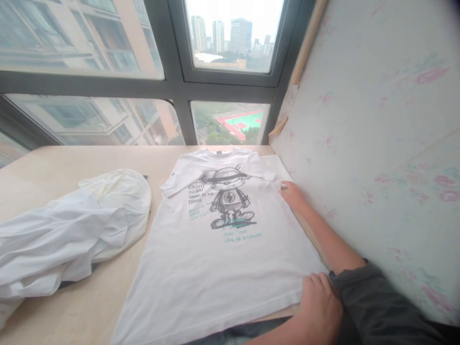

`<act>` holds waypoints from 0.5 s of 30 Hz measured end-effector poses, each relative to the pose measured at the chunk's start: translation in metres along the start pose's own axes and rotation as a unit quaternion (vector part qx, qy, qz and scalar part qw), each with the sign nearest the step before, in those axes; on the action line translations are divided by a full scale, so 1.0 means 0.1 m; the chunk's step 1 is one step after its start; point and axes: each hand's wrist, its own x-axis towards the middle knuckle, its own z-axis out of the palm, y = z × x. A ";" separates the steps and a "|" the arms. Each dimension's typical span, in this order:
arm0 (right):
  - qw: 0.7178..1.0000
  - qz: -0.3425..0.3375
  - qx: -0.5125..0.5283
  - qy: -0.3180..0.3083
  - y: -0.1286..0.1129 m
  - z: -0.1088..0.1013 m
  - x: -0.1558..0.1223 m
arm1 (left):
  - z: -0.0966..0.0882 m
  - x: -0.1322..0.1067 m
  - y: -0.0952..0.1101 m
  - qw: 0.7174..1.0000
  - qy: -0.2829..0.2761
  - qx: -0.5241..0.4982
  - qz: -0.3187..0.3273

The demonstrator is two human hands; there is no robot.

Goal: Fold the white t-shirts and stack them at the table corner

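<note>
A white T-shirt (187, 258) lies spread flat, collar toward the window, with a sketched cartoon figure and black and green lettering on its front. My left hand (319, 302) reaches across to the near right corner, its fingers closed over the hem. Further up the same side, my right hand (293, 195) has its fingers pinched on the shirt's edge just below the sleeve. The fingertips of both hands are partly hidden.
To the left lies a crumpled heap of white cloth (79, 225) on the pale wooden surface (89, 321). Dark-framed windows (172, 88) rise behind the surface. A wall with flowered paper (366, 120) stands close along the right side, its paper peeling near the window.
</note>
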 end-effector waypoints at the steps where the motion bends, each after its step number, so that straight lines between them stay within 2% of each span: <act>1: 1.000 0.007 0.003 -0.002 0.01 -0.01 -0.01 | 0.01 0.02 -0.01 1.000 -0.005 -0.007 -0.004; 6: 0.999 0.042 0.012 -0.014 0.02 -0.09 -0.05 | -0.06 0.13 -0.08 1.000 -0.022 -0.015 0.010; 11: 0.997 0.078 0.004 -0.023 -0.01 -0.21 -0.01 | -0.15 0.22 -0.08 0.996 -0.081 0.029 0.010; 15: 0.995 0.098 -0.004 -0.032 -0.05 -0.28 0.12 | -0.25 0.34 -0.12 0.990 -0.136 -0.030 0.015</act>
